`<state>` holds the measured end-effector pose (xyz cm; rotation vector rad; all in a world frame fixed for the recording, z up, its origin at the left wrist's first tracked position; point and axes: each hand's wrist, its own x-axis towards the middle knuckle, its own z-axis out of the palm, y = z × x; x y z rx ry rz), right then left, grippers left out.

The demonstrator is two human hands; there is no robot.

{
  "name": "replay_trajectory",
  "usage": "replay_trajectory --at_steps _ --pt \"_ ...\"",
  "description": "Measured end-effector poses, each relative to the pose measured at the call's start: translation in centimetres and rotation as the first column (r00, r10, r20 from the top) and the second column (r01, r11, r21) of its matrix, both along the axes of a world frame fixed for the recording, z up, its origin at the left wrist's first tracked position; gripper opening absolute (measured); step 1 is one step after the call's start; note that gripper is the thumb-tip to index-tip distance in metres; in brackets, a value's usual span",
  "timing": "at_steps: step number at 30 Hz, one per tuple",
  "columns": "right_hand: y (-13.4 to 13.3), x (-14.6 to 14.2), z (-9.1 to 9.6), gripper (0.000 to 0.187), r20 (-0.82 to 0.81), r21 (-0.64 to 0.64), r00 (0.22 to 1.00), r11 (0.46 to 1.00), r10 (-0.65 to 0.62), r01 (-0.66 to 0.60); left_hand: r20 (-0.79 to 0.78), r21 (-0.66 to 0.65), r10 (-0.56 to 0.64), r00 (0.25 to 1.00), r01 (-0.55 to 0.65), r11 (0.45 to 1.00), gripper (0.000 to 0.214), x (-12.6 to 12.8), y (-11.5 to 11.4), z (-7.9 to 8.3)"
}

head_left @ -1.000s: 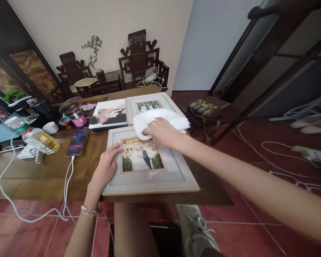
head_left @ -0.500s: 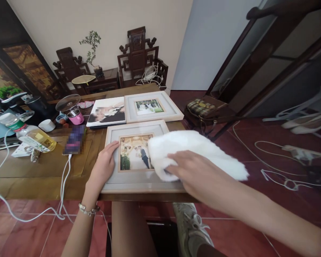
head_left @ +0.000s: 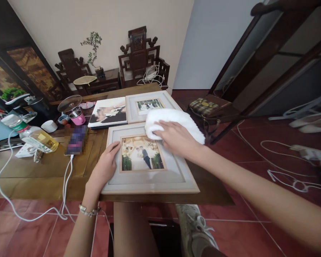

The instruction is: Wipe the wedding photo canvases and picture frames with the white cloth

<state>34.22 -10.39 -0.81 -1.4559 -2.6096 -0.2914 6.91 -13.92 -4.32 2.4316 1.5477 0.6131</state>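
A light wooden picture frame with a wedding photo behind its pane lies flat near the table's front edge. My left hand grips its left side, fingers closed over the edge. Bunched under my right hand is a white fluffy cloth, pressed against the frame's upper right part. The cloth hides that corner and overlaps the near edge of a second picture frame lying behind. Left of that frame is a flat photo panel.
On the wooden table to the left stand a bottle of yellow liquid, a phone on a charging cable, a pink mug and a white cup. A plaid bag rests beyond the table's right side.
My right hand has moved the cloth up and left, from the frame's right side to its upper right corner, uncovering the lower right. My left hand stays on the left edge.
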Motion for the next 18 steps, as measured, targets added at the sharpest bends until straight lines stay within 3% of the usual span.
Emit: replay_trajectory --at_steps 3,5,14,18 --pt "1.6 0.1 -0.1 0.045 0.023 0.002 0.998 0.999 0.051 -0.051 0.018 0.012 0.012 1.0 -0.013 1.0 0.056 0.1 -0.1 0.0" --pt "0.9 0.4 -0.2 0.045 0.039 -0.014 0.995 0.996 0.092 -0.091 0.031 0.02 0.019 0.999 -0.02 1.0 0.056 0.2 -0.1 0.0" --pt "-10.7 1.1 0.1 0.036 -0.044 -0.01 0.969 0.969 0.245 -0.246 0.064 0.037 0.014 0.998 -0.016 0.999 0.059 0.2 0.0 -0.2" --pt "-12.8 0.9 1.0 0.039 -0.139 -0.046 0.955 0.962 0.261 -0.27 0.036 0.033 0.003 0.999 -0.004 0.999 0.059 0.1 0.0 -0.3"
